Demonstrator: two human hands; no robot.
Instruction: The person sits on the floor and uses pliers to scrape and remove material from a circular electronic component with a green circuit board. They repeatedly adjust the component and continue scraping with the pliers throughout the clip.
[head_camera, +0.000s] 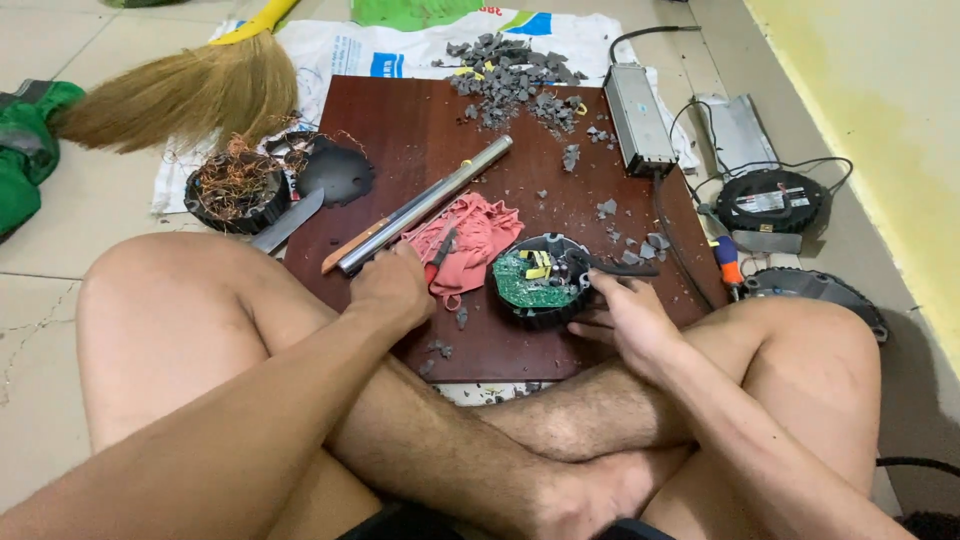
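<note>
- I log one dark red-brown wooden board (440, 150) flat on the tiled floor in front of my crossed legs; everything below sits on or beside it.
- One straw broom with a yellow handle (190, 90) lies at the board's far left corner.
- One long grey metal driver box (638, 120) rests on the far right edge, its black cable trailing off.
- One long steel tube (440, 195) lies diagonally across the board; my left hand (392, 288) is curled shut around its near end.
- One crumpled pink-red cloth (470, 235) sits just beside that hand.
- One round black housing with a green circuit board inside (537, 280) sits near the board's front edge. My right hand (625, 315) holds its right rim, fingers pinched on a black part there.
- One black ring filled with copper wire (238, 188) lies off the left edge.
- One heap of grey plastic fragments (510, 75) sits at the far edge, too many to count.
</note>
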